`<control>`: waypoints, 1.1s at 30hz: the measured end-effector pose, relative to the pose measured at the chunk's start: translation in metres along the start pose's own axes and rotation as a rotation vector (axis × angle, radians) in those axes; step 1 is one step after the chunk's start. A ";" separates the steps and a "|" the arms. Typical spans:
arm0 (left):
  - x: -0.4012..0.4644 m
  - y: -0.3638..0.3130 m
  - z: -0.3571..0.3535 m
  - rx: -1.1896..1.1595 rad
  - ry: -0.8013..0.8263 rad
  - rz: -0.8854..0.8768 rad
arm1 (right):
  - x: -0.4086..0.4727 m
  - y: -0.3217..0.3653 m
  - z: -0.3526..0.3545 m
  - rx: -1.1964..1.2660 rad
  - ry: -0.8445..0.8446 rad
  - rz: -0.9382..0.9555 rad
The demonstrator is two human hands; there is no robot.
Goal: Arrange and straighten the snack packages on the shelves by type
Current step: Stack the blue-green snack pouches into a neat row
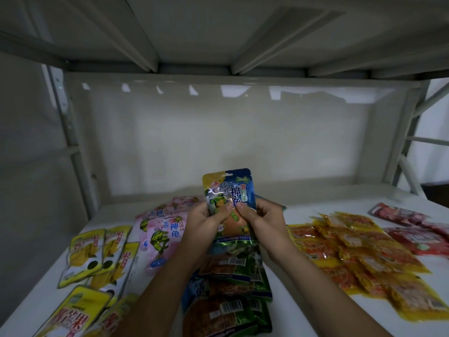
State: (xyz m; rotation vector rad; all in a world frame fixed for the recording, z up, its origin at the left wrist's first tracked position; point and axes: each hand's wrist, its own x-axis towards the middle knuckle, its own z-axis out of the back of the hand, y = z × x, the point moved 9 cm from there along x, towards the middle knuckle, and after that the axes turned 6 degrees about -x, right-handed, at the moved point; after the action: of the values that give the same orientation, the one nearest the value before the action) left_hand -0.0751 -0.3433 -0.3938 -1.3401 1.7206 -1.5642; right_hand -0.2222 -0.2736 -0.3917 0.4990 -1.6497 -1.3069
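Gripping one blue packet, two hands

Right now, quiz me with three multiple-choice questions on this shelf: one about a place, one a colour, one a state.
1. Where do the pink packs lie?
A. left of the hands
B. far right
C. top shelf

2. What colour are the packs at the far left?
A. purple
B. yellow
C. black

3. How is the blue pack held?
A. flat on the shelf
B. by the left hand and right hand together
C. by one hand only

Answers: A, they sit beside the left hand; B, yellow wrappers; B, both thumbs pinch it upright.
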 end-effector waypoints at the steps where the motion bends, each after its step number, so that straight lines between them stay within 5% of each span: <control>1: -0.001 0.001 -0.003 -0.021 0.015 0.011 | 0.000 -0.001 0.003 0.040 -0.022 -0.019; 8: 0.000 0.011 -0.006 0.145 0.116 -0.035 | 0.000 -0.002 0.008 0.198 -0.051 -0.079; 14: -0.002 0.015 -0.012 0.332 0.168 -0.053 | 0.003 -0.008 0.012 0.054 -0.093 -0.047; 23: -0.004 0.011 -0.001 0.407 0.067 -0.083 | 0.002 -0.032 0.011 0.004 -0.128 -0.187; 29: 0.000 0.012 0.009 0.879 -0.046 -0.141 | 0.018 -0.009 0.049 -0.484 -0.217 -0.046; 33: 0.012 0.022 0.013 1.013 -0.031 -0.066 | 0.041 -0.027 0.047 -0.916 -0.051 -0.048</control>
State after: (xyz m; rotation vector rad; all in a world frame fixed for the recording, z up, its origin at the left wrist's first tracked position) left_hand -0.0773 -0.3628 -0.4145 -0.8571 0.6292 -1.9971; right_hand -0.2879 -0.2899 -0.3983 -0.0557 -0.9126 -1.9286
